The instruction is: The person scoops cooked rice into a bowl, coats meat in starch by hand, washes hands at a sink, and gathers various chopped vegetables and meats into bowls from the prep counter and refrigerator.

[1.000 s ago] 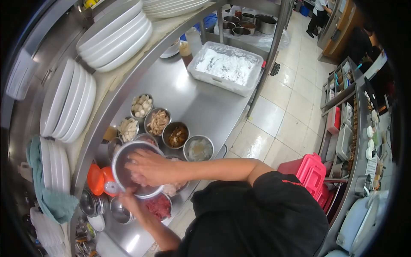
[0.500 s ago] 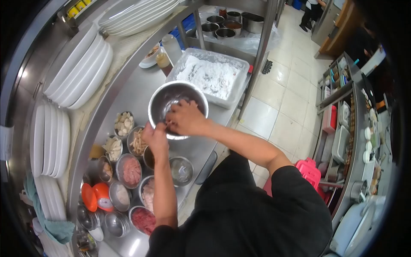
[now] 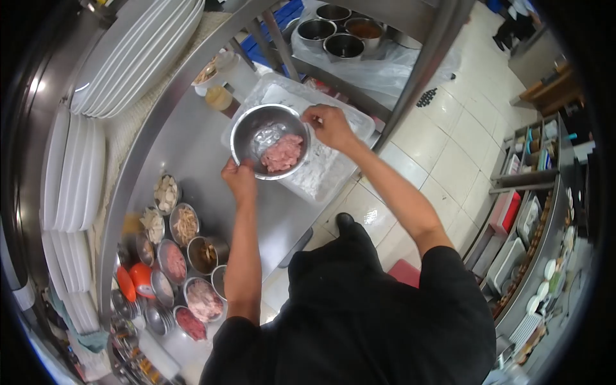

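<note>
One round, silver-coloured metal bowl (image 3: 246,140) contains a pink mass of raw meat (image 3: 282,153). The left hand (image 3: 241,179) grips its near-left rim. The right hand (image 3: 326,126), inside the bowl half a second ago, is now out beside the right-hand rim, fingers curled; whether it grips anything cannot be told. The bowl overlaps, in view, a rectangular, translucent plastic tub (image 3: 367,127) of white powder (image 3: 330,163); contact between them cannot be confirmed. Effect on the handling: the meat lies uncovered, gathered toward one side of the bowl.
</note>
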Tool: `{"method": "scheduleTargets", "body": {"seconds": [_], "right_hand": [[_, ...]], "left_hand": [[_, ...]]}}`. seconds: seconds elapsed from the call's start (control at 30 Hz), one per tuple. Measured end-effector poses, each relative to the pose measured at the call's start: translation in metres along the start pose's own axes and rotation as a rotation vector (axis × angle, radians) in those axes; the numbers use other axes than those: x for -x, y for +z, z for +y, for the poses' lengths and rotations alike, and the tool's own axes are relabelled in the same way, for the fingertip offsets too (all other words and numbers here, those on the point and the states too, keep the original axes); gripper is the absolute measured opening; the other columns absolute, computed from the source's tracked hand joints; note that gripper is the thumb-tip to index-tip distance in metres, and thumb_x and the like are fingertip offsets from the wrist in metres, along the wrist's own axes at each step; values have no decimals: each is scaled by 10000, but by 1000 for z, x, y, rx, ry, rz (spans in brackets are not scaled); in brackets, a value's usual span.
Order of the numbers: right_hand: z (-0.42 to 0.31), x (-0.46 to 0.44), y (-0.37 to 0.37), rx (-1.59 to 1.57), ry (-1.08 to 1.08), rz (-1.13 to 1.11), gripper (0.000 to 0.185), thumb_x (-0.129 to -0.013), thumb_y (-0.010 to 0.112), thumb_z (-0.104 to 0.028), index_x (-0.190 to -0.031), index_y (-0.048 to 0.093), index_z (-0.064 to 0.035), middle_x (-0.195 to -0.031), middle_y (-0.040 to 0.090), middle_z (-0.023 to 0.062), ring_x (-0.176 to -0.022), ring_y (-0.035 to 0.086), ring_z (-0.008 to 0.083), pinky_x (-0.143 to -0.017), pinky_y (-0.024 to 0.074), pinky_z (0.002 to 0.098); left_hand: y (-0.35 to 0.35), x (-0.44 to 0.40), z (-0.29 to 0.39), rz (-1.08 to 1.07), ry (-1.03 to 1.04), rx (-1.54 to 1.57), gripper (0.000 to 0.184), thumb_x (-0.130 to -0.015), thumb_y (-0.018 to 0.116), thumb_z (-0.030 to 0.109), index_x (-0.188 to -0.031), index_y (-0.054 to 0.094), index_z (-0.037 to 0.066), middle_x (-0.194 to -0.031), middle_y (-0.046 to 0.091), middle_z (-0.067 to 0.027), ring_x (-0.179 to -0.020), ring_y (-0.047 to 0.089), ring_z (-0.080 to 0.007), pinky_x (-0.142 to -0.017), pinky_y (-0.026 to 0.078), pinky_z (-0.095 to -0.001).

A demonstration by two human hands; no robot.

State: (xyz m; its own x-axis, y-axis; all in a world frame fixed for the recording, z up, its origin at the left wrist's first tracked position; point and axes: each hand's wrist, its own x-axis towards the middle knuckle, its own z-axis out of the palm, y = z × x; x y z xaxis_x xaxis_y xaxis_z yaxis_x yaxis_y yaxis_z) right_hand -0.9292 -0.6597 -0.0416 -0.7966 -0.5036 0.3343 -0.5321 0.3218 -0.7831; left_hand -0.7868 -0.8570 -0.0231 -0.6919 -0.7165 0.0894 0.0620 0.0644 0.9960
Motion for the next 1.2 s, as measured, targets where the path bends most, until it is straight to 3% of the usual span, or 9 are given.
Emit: {"method": "scheduleTargets", "body": {"seconds": [0.2,0.47,0.7,0.8,0.9,1.0,1.03,1.13,1.2], "right_hand": [[67,4,22,590,-95,-705,293,-677,655,-73,-960,671,-147,-1080,598,114,-1012,579,269,-852,490,371],[60,-75,10,273,-78,-661,237,-809,629,-165,-1020,685,-70,-1052,638,172,-1014,583,351,-892,454,398],[15,-101,8,210,-134,-221,362,-752,603,-70,-1112,624,-50,-1098,601,230,-1036,573,362,-901,445,406],[-29,-70,-25,55,38,-569,519,-702,629,-74,-1210,531,-38,-1202,529,248,-1073,539,389,-899,444,417],[-35,-15,-18,10,-93,-337,616,-668,661,-77,-1232,426,4,-1101,512,241,-1046,509,429,-892,435,428],[-40,12,-10,182,-180,103,641,-654,671,-81,-1244,431,-9,-1085,499,233,-1045,479,426,-898,412,454],[-29,17,-3,0,-152,47,620,-647,676,-79,-1229,471,-22,-1105,479,225,-1053,454,415,-894,396,468],[-18,32,12,49,-207,-335,514,-667,656,-87,-1163,536,-35,-1103,477,220,-1036,463,399,-872,408,456],[-13,37,27,94,-363,-242,390,-690,638,-143,-1068,596,-59,-1063,525,199,-1037,475,387,-862,422,452]], "left_hand": [[-14,-9,15,203,-44,48,104,-654,509,-70,-664,583,2,-629,548,8,-541,447,-66,-509,315,-222],[-46,5,16,269,4,61,175,-694,516,-71,-793,654,-31,-714,613,-3,-615,506,-66,-570,389,-218],[-3,28,33,159,107,-132,141,-738,499,-75,-786,628,-45,-717,623,-4,-623,516,-66,-560,429,-237],[12,43,18,89,154,-290,71,-751,524,-46,-691,560,-30,-613,595,-58,-566,496,-81,-516,425,-266],[22,54,19,14,143,-577,140,-761,548,-9,-636,485,-15,-539,516,-134,-507,473,-103,-478,415,-291],[36,60,11,30,253,-490,137,-752,554,3,-632,490,-11,-539,482,-176,-457,494,-156,-471,420,-314],[42,61,6,57,263,-486,166,-743,577,3,-609,480,-13,-494,465,-106,-488,422,-91,-458,390,-294],[55,67,8,17,377,-496,154,-722,581,-3,-607,479,-9,-502,484,-146,-436,457,-157,-444,402,-324],[62,67,10,12,457,-572,134,-709,561,-18,-608,473,-2,-526,505,-162,-434,496,-262,-444,420,-355]]}}
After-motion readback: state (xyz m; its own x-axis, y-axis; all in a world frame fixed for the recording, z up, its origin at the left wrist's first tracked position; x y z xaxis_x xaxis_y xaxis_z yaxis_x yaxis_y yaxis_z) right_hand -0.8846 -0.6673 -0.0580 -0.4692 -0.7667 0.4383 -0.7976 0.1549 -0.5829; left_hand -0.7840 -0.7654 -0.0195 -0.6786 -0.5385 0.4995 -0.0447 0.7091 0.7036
